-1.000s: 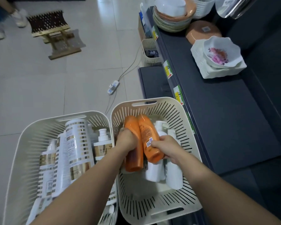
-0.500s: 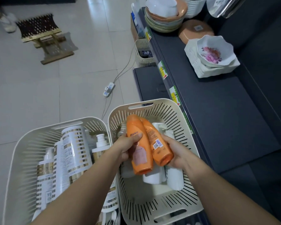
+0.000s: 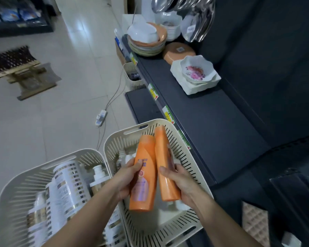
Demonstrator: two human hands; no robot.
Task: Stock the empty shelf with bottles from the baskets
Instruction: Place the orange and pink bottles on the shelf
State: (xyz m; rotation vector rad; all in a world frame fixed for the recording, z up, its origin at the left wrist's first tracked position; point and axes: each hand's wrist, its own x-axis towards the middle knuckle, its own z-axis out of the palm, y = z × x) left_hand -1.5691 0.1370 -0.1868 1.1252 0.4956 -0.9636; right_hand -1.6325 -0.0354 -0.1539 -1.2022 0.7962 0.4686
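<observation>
My left hand [image 3: 126, 179] grips an orange bottle [image 3: 144, 177] with a label facing me. My right hand [image 3: 181, 182] holds a second, slimmer orange bottle [image 3: 165, 164]. Both bottles are lifted above the right cream basket [image 3: 182, 139], which still holds white bottles [image 3: 127, 157] partly hidden behind my hands. The left cream basket [image 3: 12, 193] is full of white-and-gold bottles [image 3: 66, 189]. The dark shelf [image 3: 212, 125] runs along the right, bare in its near part.
On the far part of the shelf sit a floral white bowl [image 3: 196, 72] on a white tray, an orange bowl [image 3: 178, 52] and stacked dishes [image 3: 146, 40]. A power strip [image 3: 101, 117] with cable, a wooden stool [image 3: 21, 68] and a small basket [image 3: 132, 77] are on the floor.
Both hands have lifted the two orange bottles out of the right basket and higher, toward the shelf. The view has tilted upward.
</observation>
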